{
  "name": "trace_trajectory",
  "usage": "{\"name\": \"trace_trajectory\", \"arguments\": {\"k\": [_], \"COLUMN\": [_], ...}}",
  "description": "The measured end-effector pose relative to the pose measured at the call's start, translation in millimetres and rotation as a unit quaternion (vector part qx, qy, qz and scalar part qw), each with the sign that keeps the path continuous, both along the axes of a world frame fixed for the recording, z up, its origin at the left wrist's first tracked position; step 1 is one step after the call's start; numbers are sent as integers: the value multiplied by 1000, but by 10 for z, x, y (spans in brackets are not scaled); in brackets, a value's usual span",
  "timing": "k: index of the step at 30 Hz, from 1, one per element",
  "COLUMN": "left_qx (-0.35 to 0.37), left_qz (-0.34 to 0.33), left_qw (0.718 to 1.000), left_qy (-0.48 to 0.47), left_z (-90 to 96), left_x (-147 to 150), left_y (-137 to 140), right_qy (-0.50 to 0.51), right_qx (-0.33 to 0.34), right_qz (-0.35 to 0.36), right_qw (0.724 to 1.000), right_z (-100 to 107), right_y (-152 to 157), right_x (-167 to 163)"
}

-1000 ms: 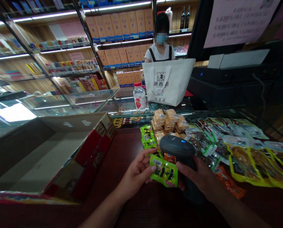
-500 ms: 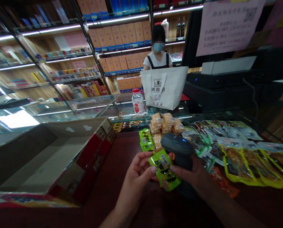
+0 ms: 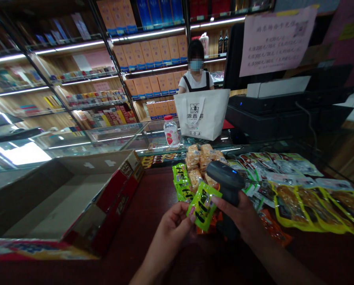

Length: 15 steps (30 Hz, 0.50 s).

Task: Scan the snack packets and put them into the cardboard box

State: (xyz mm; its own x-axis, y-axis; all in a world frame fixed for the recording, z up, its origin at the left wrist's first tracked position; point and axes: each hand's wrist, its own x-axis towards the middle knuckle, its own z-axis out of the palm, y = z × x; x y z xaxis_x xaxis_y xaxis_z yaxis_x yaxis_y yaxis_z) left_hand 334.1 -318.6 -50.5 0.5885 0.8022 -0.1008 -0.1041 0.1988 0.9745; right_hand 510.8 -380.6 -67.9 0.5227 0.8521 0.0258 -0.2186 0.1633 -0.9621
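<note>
My left hand (image 3: 172, 231) pinches the lower left edge of a green snack packet (image 3: 204, 206), its printed face turned up. My right hand (image 3: 244, 217) is wrapped around the handle of a dark barcode scanner (image 3: 226, 177), which shows a small blue light. The right thumb reaches over to the upper right of the packet. More green packets (image 3: 181, 180) lie just beyond my left hand, beside a pile of wrapped bread-like snacks (image 3: 194, 156). Under the held packet, part of an orange-red packet shows. Another orange packet (image 3: 273, 227) lies right of my right hand.
An open cardboard box (image 3: 117, 202) stands on the left. Yellow-edged food pouches (image 3: 289, 202) and other packs cover the right side. Farther back are a strawberry-print bottle (image 3: 171, 134), a white tote bag (image 3: 202, 114), a person (image 3: 196, 79) and dark counter equipment (image 3: 271, 109).
The green packet has been turned, so its large print now faces up where a barcode label showed before. The scanner is still in my right hand.
</note>
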Motion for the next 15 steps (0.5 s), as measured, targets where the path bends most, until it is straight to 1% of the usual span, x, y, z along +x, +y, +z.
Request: {"name": "trace_trajectory", "arguments": {"k": [2,3,7,9,11,12,15], "left_qx": [11,8,-64,-89,-81,-69,-16], "left_qz": [-25,-23,24,19,18,27,83], "left_qw": [999,999,997,994,995,996,995], "left_qy": [30,29,-45,-60,-52,-47,-45], "left_z": [63,76,18,-33,-66,-71,-38], "left_x": [-48,-59,-25,5,20,19,-23], "left_y": [63,79,41,3,1,25,229], "right_qy": [-24,-34,-53,-44,-29,-21,4], "right_qx": [-3,0,17,23,23,22,34], "right_qz": [-6,-7,-12,-20,-21,-18,8], "right_qw": [1000,999,998,999,999,999,999], "right_z": [-12,-18,-53,-73,-83,-82,-58], "right_y": [0,-1,5,13,19,22,27], "right_x": [12,14,3,-4,-8,-8,0]}}
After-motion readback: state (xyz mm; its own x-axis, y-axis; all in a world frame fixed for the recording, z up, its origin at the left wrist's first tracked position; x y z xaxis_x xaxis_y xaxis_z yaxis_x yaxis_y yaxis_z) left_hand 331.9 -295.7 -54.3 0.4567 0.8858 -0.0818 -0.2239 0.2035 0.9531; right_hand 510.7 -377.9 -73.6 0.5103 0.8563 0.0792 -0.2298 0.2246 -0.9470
